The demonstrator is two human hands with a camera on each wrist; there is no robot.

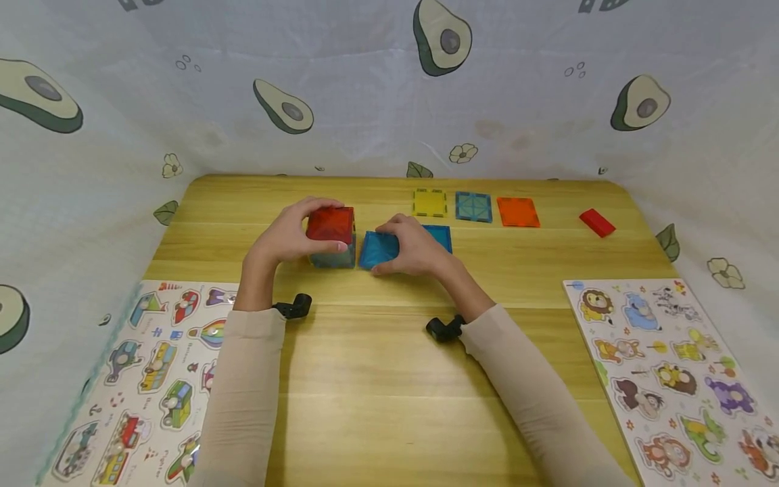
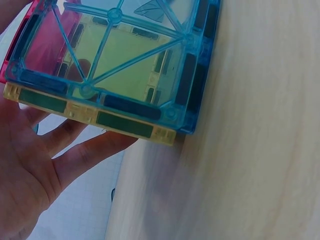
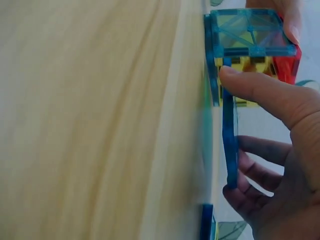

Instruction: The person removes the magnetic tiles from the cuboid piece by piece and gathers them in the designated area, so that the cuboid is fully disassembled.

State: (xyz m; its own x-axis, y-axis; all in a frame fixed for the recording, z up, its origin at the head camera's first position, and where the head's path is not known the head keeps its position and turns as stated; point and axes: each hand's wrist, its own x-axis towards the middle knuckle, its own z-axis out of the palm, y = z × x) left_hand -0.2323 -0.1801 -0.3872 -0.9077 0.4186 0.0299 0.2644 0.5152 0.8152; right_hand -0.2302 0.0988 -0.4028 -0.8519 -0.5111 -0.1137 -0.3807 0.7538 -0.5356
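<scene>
Your left hand (image 1: 285,233) grips the red-topped magnetic-tile cube (image 1: 331,228), thumb near, fingers far. Your right hand (image 1: 416,249) pinches a blue square tile (image 1: 379,249) by opposite edges, just right of the cube; contact between them: cannot tell. Far row, left to right: yellow tile (image 1: 429,203), light-blue tile (image 1: 473,207), orange tile (image 1: 518,212).

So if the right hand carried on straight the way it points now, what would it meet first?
Probably the tile box that the left hand holds; the blue tile gripped by the right hand would likely touch it first, though the depth between them is hard to judge.
</scene>
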